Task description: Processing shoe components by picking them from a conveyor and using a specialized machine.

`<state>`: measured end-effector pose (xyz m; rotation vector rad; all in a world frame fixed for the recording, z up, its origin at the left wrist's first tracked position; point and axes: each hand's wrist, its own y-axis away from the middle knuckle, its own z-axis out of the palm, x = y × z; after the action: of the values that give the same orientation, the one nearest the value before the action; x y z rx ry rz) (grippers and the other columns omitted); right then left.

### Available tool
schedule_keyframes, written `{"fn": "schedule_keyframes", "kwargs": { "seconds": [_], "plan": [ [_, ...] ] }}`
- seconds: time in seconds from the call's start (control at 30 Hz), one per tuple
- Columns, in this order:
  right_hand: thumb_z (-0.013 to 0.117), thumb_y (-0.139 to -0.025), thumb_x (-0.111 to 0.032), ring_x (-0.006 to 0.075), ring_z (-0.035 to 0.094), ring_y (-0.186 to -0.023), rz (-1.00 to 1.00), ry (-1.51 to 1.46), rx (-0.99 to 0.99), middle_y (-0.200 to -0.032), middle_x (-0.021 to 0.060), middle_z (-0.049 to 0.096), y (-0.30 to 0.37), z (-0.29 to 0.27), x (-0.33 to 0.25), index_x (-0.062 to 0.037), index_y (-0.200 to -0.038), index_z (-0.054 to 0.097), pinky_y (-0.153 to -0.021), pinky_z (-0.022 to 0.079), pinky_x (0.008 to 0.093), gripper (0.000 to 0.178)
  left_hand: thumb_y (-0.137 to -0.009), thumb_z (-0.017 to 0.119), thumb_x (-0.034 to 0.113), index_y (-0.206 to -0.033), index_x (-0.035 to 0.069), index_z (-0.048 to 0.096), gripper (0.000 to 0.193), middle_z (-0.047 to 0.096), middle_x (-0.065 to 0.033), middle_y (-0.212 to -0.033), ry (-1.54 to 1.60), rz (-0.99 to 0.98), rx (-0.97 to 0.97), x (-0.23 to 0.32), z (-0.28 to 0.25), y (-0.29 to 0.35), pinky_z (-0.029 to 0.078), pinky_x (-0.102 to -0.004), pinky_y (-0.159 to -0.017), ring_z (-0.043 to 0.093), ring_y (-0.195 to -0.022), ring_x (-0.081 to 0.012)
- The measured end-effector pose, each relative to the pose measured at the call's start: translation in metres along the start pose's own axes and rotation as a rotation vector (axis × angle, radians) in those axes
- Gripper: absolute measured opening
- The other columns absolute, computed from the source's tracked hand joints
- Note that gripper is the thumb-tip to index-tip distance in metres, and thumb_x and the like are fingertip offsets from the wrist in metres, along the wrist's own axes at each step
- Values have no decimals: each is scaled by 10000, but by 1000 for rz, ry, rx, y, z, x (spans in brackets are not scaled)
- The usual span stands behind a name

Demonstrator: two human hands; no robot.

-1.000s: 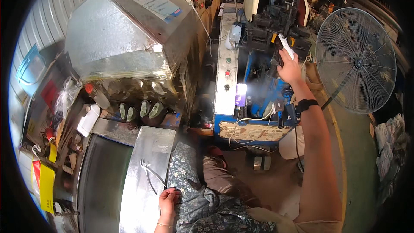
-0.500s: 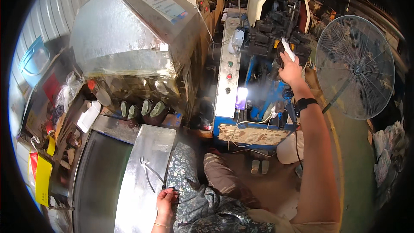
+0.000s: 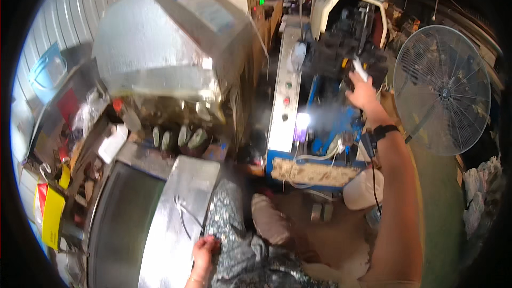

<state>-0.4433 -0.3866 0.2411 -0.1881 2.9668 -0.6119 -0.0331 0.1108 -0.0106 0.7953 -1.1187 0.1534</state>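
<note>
My right hand (image 3: 364, 95) reaches out to the dark clamping machine (image 3: 341, 48), fingers closed around a slim white object (image 3: 360, 68) whose kind I cannot make out. The white object's far end is at the machine's dark blocks, beside small yellow parts. On that wrist is a black band (image 3: 383, 129), with a black corded device (image 3: 368, 144) beside it. My left hand (image 3: 204, 250) is low by my patterned clothing, at the edge of a shiny metal plate (image 3: 184, 192). Its fingers are curled together, and what they hold, if anything, is hidden. Thin pale and dark strips (image 3: 184, 214) lie on the plate.
A dark belt (image 3: 125, 218) runs left of the plate, under a metal hood (image 3: 149, 26). Several shoe-like pieces (image 3: 184, 137) stand at the hood's opening. A button panel (image 3: 287, 96) flanks the machine. On the right stands a large fan (image 3: 444, 92); a white bucket (image 3: 362, 189) is below.
The whole view has shifted slightly and blurred. My right hand stays at the machine with the white object, and the corded device by its wrist has swung a little. My left hand has hardly moved.
</note>
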Motion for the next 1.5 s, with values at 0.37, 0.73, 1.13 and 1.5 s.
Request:
{"fn": "schedule_keyframes", "kwargs": {
  "seconds": [0.37, 0.73, 1.13, 1.5],
  "plan": [
    [629, -735, -253, 405, 344, -1342, 399, -136, -118, -1565, 223, 98, -15, -57, -25, -266, -1458, 376, -1058, 378, 411, 766, -957, 500, 189, -778, 112, 585, 213, 466, 28, -545, -168, 30, 57, 32, 46, 37, 285, -251, -377, 367, -414, -82],
    [650, -725, -307, 411, 374, -1316, 354, -137, -64, -1535, 218, 216, -23, -41, -12, -266, -1431, 432, -1053, 390, 405, 740, -957, 522, 245, -732, 157, 568, 246, 454, 51, -518, -145, 77, -32, 12, 27, 27, 255, -248, -347, 346, -376, -76],
    [669, -725, -309, 413, 393, -1302, 351, -172, -53, -1560, 193, 160, -12, -49, -13, -272, -1422, 447, -1039, 408, 400, 732, -927, 562, 175, -844, 109, 639, 132, 569, 19, -643, -196, 135, 1, 17, 33, 43, 344, -237, -455, 454, -520, -81],
    [704, -738, -298, 458, 429, -1223, 259, -128, 72, -1565, 196, 113, 35, -20, -21, -214, -1392, 444, -985, 442, 425, 709, -928, 570, 181, -855, 101, 639, 128, 536, 18, -625, -177, 42, -55, 26, 34, 49, 347, -245, -455, 446, -519, -87]
  ]
}}
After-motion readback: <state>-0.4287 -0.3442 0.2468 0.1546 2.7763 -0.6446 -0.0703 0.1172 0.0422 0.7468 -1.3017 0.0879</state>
